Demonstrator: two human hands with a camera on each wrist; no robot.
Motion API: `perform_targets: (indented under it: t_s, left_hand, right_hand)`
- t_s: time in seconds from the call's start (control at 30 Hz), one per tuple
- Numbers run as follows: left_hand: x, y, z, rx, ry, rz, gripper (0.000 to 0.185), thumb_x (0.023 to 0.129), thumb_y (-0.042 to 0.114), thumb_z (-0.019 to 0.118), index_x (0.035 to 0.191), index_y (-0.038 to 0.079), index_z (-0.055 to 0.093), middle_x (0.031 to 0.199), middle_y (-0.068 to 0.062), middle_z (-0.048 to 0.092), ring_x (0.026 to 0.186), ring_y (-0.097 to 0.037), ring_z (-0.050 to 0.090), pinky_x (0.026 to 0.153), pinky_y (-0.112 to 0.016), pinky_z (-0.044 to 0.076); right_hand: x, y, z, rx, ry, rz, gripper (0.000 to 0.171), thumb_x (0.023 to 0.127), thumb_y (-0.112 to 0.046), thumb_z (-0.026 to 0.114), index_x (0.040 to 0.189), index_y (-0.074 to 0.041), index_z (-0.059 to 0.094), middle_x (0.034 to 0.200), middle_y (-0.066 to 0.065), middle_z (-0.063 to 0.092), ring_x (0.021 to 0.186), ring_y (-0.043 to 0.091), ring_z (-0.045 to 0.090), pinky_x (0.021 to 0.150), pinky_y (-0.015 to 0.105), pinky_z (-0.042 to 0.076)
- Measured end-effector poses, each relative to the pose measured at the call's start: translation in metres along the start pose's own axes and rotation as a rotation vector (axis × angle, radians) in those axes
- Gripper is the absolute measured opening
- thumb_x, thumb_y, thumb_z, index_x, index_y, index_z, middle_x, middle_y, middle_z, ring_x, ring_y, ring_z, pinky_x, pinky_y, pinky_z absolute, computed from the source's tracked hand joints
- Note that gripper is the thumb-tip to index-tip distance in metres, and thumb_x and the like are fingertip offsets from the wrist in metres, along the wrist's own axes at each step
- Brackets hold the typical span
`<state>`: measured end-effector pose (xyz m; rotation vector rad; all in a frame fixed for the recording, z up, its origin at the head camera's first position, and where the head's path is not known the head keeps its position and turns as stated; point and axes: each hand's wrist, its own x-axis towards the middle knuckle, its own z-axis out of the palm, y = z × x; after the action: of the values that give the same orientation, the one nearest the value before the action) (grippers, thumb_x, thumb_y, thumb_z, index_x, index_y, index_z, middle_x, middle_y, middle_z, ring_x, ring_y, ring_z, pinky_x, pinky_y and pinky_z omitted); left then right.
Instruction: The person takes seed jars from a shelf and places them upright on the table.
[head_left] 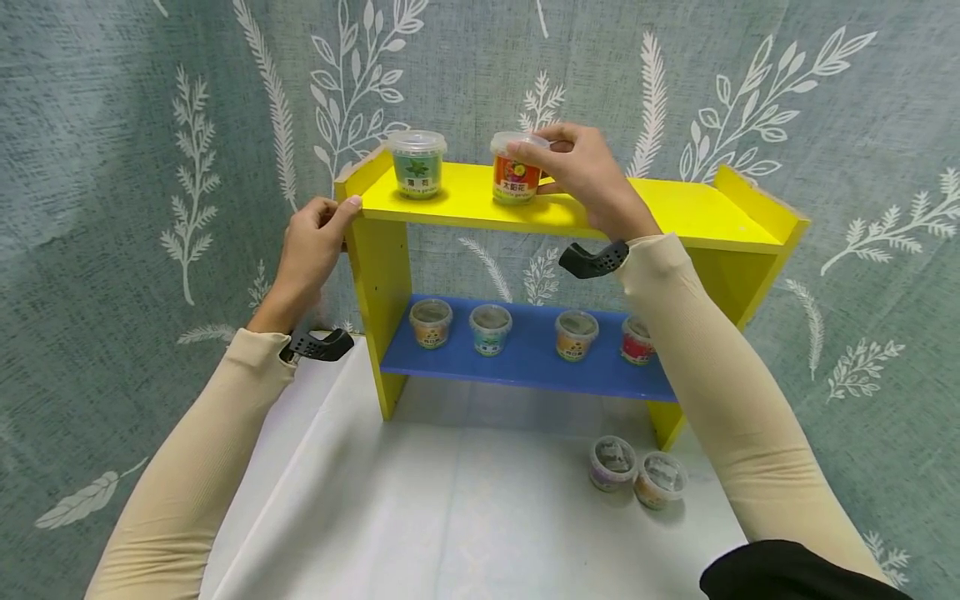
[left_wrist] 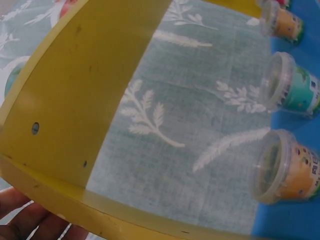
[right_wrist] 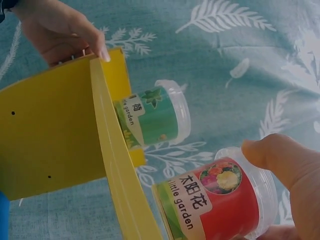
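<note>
One upright red cup point(head_left: 516, 173), gripped.

Bright even light, soft shadows, wide-angle edge bending, wrist views blurred close up.

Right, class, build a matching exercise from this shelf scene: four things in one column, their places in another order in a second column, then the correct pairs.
Things:
1. green-label cup
2. red-label cup
3. teal-label cup
4. purple-label cup

Places:
A. on the white table
B. on the blue shelf
C. top yellow shelf, gripped by the right hand
D. top yellow shelf, untouched, nearer the left hand

Pairs: 1-D, 2-C, 3-B, 4-A
</note>
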<state>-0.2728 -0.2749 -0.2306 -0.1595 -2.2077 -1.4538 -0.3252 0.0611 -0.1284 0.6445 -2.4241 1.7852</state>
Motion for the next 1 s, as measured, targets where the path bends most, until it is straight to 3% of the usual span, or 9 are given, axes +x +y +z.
perform_targets:
  t_s: [0.27,0.53,1.0]
  left_hand:
    - [-0.001,-0.003,0.001,0.009,-0.004,-0.002,0.056,0.1,0.061,0.054,0.116,0.008,0.058,0.104,-0.004,0.057,0.091,-0.018,0.056,0.082,-0.031,0.047]
    - [-0.001,-0.004,0.002,0.001,-0.002,0.003,0.056,0.1,0.063,0.054,0.116,0.009,0.058,0.106,-0.005,0.058,0.093,-0.019,0.057,0.084,-0.032,0.047]
    - [0.002,-0.001,0.001,-0.009,0.008,0.001,0.055,0.099,0.062,0.055,0.116,0.01,0.059,0.106,-0.004,0.058,0.094,-0.018,0.058,0.086,-0.031,0.047]
  right_hand:
    - [-0.013,0.004,-0.005,-0.017,-0.016,-0.036,0.062,0.092,-0.041,0.078,0.14,-0.009,0.057,0.134,0.01,0.06,0.119,0.025,0.059,0.103,0.045,0.049]
    - [-0.025,0.003,-0.008,-0.004,-0.039,-0.058,0.066,0.093,-0.039,0.076,0.145,-0.007,0.051,0.138,0.012,0.058,0.121,0.026,0.058,0.103,0.044,0.05]
    - [-0.051,-0.008,-0.009,-0.001,-0.052,-0.134,0.057,0.094,-0.034,0.077,0.139,-0.006,0.056,0.136,0.011,0.061,0.119,0.026,0.061,0.099,0.045,0.052]
